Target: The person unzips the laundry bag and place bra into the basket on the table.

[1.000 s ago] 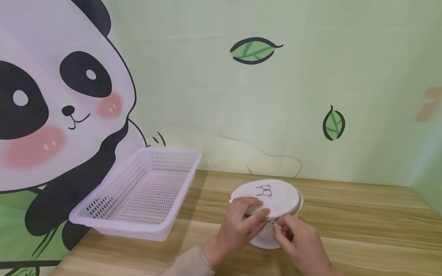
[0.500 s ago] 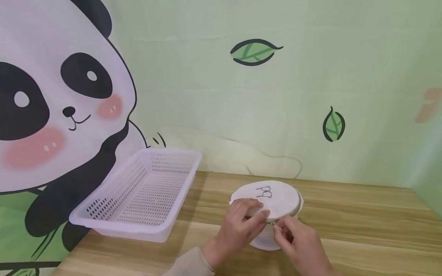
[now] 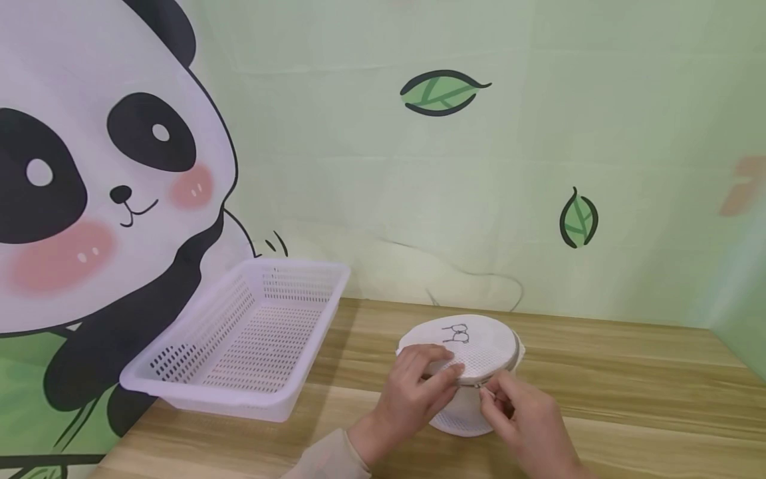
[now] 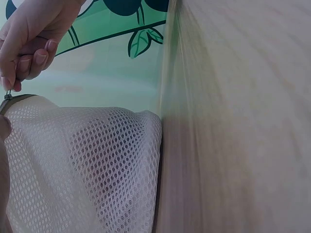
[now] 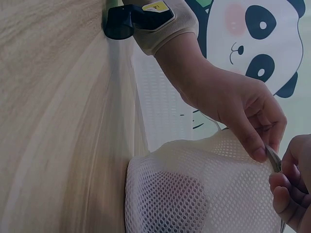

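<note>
Mesh is giving way under both hands here: a round white mesh bag [image 3: 461, 372] is standing on the wooden table [image 3: 628, 392], just right of the white perforated basket [image 3: 239, 339], near the panda backdrop [image 3: 90, 186].

The left hand [image 3: 419, 392] is curling over the bag's near rim, fingers and thumb clamping the edge by the zip track. The right hand [image 3: 526, 419] is pinching the small metal zipper pull [image 4: 8, 95] between thumb and fingertips, right beside the left fingers.

Judging the risks, biggest first: the bag looks soft and light, so a hard tug on the pull is likely to be dragging or tipping the whole thing across the table if the left hand is loosening. Next, the loose mesh could be bunching into the zip and jamming it. Least, the tiny pull could be slipping out of the pinch.

The head view is showing the whole layout, the bag's flat top with its small dark drawing [image 3: 457, 332] and the basket. The left wrist view alone is showing the pull and the right fingertips on it close up. The right wrist view is showing the left hand [image 5: 238, 107] clamping the rim, its sleeve, and a dim shape inside the mesh; what it is, I cannot tell.
</note>
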Available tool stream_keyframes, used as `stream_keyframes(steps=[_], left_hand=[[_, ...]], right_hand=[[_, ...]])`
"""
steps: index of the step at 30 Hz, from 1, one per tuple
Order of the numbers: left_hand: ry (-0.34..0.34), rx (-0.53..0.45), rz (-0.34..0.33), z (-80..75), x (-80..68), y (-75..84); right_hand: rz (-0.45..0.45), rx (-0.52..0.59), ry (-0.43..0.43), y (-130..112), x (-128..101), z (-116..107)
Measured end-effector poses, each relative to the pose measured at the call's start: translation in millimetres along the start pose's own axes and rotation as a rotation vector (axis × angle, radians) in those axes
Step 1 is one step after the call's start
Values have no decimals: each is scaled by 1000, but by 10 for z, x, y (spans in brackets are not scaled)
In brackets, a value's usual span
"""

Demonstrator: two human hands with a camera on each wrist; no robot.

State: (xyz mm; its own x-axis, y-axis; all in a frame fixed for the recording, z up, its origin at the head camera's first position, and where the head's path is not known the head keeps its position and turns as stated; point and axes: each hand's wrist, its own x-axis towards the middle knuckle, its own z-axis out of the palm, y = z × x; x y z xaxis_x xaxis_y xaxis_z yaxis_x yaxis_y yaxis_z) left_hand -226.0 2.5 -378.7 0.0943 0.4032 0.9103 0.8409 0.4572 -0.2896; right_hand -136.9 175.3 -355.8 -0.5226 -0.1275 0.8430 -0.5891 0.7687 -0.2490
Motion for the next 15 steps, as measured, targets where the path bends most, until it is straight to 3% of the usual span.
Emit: stream_keyframes(steps=[15], left_hand=[[12,-11,10,-2,-4,-25]], right_hand=[[34,-3,-12,3,11,-26]])
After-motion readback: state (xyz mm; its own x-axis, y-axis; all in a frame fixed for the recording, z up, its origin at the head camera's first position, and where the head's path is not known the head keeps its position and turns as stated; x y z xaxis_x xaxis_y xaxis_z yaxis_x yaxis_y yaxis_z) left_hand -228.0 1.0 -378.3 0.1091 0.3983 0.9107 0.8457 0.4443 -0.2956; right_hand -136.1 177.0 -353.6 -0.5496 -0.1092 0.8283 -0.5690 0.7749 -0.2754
